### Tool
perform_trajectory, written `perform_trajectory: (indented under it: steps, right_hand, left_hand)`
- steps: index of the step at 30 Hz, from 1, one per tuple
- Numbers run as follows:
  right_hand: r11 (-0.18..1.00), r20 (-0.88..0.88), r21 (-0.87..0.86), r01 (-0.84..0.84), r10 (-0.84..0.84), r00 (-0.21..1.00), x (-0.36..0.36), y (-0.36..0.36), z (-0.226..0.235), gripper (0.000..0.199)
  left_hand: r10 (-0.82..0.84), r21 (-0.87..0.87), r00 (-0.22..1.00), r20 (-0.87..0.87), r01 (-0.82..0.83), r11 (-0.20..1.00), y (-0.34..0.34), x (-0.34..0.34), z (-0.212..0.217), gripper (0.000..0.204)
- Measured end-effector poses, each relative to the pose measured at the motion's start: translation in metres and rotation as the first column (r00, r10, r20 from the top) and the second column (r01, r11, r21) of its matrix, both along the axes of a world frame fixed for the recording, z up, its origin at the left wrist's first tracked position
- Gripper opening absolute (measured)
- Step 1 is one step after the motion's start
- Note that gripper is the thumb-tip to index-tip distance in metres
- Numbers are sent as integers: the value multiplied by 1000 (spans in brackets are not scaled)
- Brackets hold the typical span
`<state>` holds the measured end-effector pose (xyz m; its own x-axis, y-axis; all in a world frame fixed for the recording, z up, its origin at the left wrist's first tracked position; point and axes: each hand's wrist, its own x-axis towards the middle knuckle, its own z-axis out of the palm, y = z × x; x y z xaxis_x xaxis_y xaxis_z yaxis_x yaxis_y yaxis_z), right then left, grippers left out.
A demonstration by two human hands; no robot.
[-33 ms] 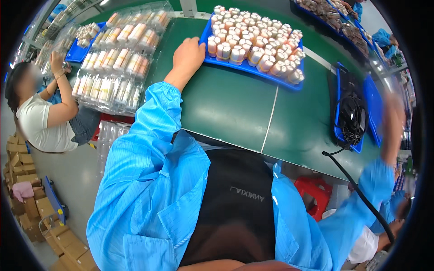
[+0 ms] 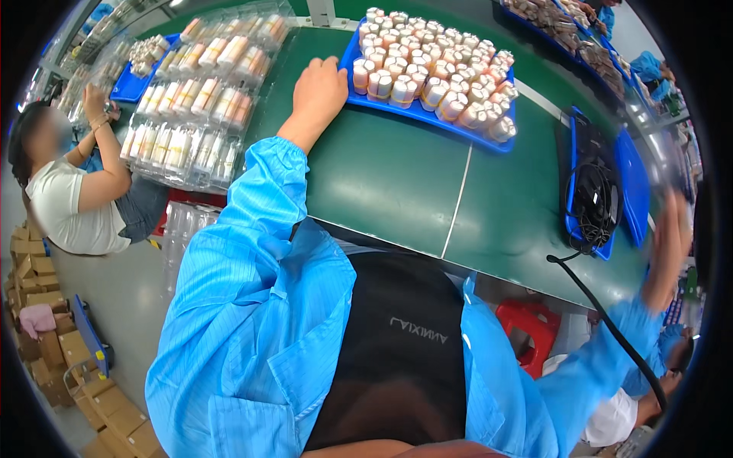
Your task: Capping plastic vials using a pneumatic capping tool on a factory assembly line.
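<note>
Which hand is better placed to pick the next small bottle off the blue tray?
Left, probably. The left hand rests on the green table right at the near-left corner of the blue tray of small bottles. The right hand is blurred, far off to the right, away from the tray.

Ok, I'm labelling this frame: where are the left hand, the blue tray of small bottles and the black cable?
left hand (image 2: 319, 88), head view, back of hand.
blue tray (image 2: 427, 118), head view, near rim.
black cable (image 2: 611, 332), head view, mid-length.
</note>
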<state>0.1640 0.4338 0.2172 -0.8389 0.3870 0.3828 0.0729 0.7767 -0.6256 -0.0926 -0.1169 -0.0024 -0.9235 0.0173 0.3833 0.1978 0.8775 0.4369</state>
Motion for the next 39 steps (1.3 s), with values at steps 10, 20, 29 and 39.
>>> perform_trajectory:
  steps: [10,20,29,39]
  right_hand:
    - [358,-420,-753,-553,386,821,88,-239,-147,29]
    - [174,-611,-554,-814,580,539,-131,-335,-92,43]
    - [2,-622,-665,-747,552,555,-142,-276,-111,37]
    - [-802,-969,-183,-569,48,244,-158,-313,-152,37]
  left_hand:
    - [-319,216,924,-208,362,907,19,14,8,47]
    - [-257,706,940,-222,337,623,1,40,22,54]
    - [-644,323,750,-150,653,685,60,129,14,48]
    - [-636,221,758,-145,651,726,73,130,5,47]
